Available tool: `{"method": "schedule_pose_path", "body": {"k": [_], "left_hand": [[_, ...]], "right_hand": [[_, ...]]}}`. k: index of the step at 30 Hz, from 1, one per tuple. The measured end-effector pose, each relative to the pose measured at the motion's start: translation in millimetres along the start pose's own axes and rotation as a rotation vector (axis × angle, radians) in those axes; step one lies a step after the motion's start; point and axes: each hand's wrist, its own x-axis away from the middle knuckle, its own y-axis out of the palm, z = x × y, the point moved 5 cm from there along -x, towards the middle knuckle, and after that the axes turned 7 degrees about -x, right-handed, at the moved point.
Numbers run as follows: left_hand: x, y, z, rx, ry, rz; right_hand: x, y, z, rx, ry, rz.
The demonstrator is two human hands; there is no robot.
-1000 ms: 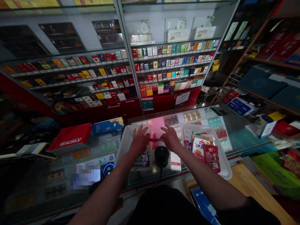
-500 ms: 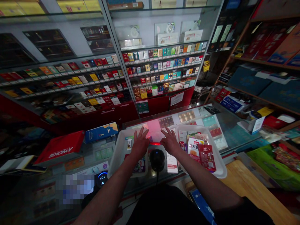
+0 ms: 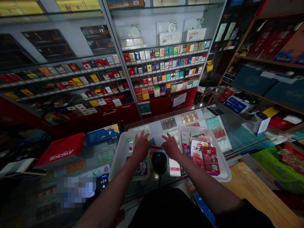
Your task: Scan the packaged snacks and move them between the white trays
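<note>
My left hand [image 3: 142,147] and my right hand [image 3: 171,146] face each other over the counter. Thumb and forefinger are pinched on each, the other fingers spread. Between the pinches spans a thin, flat item with a reddish edge [image 3: 156,147]; its kind is too blurred to tell. Just below it, nearest me, stands a black scanner [image 3: 159,162] on a cable. My left forearm crosses a white plastic tray [image 3: 116,158] with a few small packets inside. Right of my right hand, another white tray [image 3: 224,172] holds several snack packets, among them a red pouch [image 3: 211,161].
A white phone-like slab [image 3: 175,167] lies beside the scanner. On the left are a red box [image 3: 62,150], a blue box [image 3: 103,134] and a lit device [image 3: 104,181]. A calculator [image 3: 215,110] sits at the far right. Cigarette shelves [image 3: 166,68] rise behind the glass counter.
The pink-red glow between my hands has faded from the counter and the item. My hands stay nearly in place, the item still between them.
</note>
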Motion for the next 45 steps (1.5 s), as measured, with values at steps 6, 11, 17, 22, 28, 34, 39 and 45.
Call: {"method": "schedule_pose_path", "body": {"k": [6, 11, 17, 22, 28, 34, 39, 45], "left_hand": [[0, -6.4, -1, 0.023, -0.032, 0.024], [-9, -15.5, 8, 0.003, -0.055, 0.051], [-20, -33.2, 34, 0.025, -0.017, 0.074], [-31, -47.0, 66, 0.07, -0.001, 0.092], [-42, -54.0, 118, 0.161, 0.02, 0.077], [-33, -45.8, 179, 0.253, 0.062, 0.056], [-24, -33.9, 215, 0.311, 0.066, 0.014], [-11, -24.5, 217, 0.33, 0.022, 0.0]], "right_hand": [[1, -5, -2, 0.001, 0.015, -0.012], [2, -16, 0, -0.013, 0.031, 0.059], [16, -41, 16, -0.025, 0.062, 0.127], [32, -68, 32, -0.008, 0.107, 0.179], [47, -104, 59, 0.095, 0.153, 0.208], [53, -127, 85, 0.174, 0.119, 0.165], [55, -120, 90, 0.181, 0.077, 0.059], [56, -106, 95, 0.153, 0.056, 0.017]]}}
